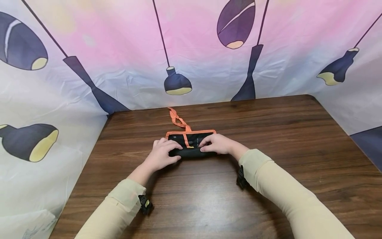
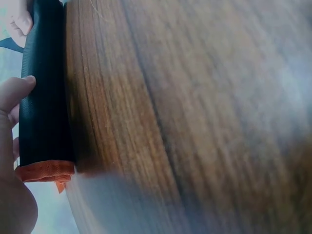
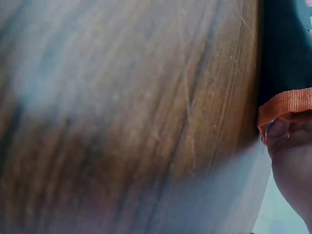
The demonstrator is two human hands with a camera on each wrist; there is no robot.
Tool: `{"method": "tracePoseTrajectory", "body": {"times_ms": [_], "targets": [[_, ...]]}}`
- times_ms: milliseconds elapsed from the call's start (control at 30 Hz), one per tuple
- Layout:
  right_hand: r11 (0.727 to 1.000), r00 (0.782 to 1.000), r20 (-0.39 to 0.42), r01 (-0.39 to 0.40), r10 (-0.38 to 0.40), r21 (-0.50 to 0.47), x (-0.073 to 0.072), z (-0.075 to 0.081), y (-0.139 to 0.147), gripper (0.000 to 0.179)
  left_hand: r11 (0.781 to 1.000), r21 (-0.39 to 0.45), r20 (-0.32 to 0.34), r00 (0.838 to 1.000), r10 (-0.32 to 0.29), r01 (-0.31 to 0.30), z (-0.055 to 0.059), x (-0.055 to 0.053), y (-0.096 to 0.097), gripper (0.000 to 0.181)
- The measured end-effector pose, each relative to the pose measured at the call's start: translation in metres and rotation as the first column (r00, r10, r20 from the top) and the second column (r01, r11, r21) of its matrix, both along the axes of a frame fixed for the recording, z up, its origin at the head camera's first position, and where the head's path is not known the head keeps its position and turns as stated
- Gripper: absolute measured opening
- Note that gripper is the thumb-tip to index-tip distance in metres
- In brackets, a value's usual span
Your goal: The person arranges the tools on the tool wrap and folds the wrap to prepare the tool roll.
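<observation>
A black tool roll (image 1: 191, 153) with orange edging lies partly rolled up on the wooden table, its near side forming a thick tube. My left hand (image 1: 162, 153) holds the left end, fingers over the top and thumb at the near side. In the left wrist view, the thumb lies against the black tube (image 2: 46, 97), above its orange-trimmed end (image 2: 46, 170). At the right end, my right hand (image 1: 219, 145) grips the roll with bent fingers. The right wrist view shows a fingertip tucked under the orange trim (image 3: 287, 103). A yellow-tipped orange strap (image 1: 186, 141) crosses the flat part between the hands.
Orange tie straps (image 1: 178, 120) trail from the roll's far edge toward the back of the table (image 1: 268, 122). Behind the table hangs a cloth backdrop (image 1: 128, 43) printed with lamps. A small black device sits at each wrist, below the rolled sleeve cuffs.
</observation>
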State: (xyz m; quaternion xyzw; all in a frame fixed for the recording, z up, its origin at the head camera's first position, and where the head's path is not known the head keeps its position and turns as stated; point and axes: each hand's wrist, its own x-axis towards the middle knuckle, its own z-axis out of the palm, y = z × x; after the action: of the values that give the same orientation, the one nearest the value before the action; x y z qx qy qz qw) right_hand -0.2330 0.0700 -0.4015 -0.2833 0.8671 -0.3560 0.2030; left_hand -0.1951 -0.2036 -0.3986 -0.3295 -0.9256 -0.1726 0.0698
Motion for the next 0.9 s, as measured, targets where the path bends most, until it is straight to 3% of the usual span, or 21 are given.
{"method": "tracePoseTrajectory", "body": {"times_ms": [300, 700, 900], "targets": [[0.999, 0.995, -0.098, 0.021, -0.023, -0.028, 0.0069, -0.0025, 0.0019, 0.023, 1.000, -0.006, -0.016, 1.000, 0.002, -0.002, -0.0007, -0.0007, 0.0014, 0.024], [0.999, 0.999, -0.027, 0.031, -0.032, -0.041, 0.0042, -0.0025, 0.0034, 0.018, 1.000, -0.023, -0.035, 0.999, 0.004, -0.005, -0.0066, -0.0021, 0.0063, 0.031], [0.999, 0.986, -0.163, 0.022, -0.025, -0.023, 0.0059, -0.0027, 0.0021, 0.017, 1.000, -0.016, -0.107, 0.994, -0.018, 0.016, -0.0062, -0.0025, 0.0082, 0.027]]}}
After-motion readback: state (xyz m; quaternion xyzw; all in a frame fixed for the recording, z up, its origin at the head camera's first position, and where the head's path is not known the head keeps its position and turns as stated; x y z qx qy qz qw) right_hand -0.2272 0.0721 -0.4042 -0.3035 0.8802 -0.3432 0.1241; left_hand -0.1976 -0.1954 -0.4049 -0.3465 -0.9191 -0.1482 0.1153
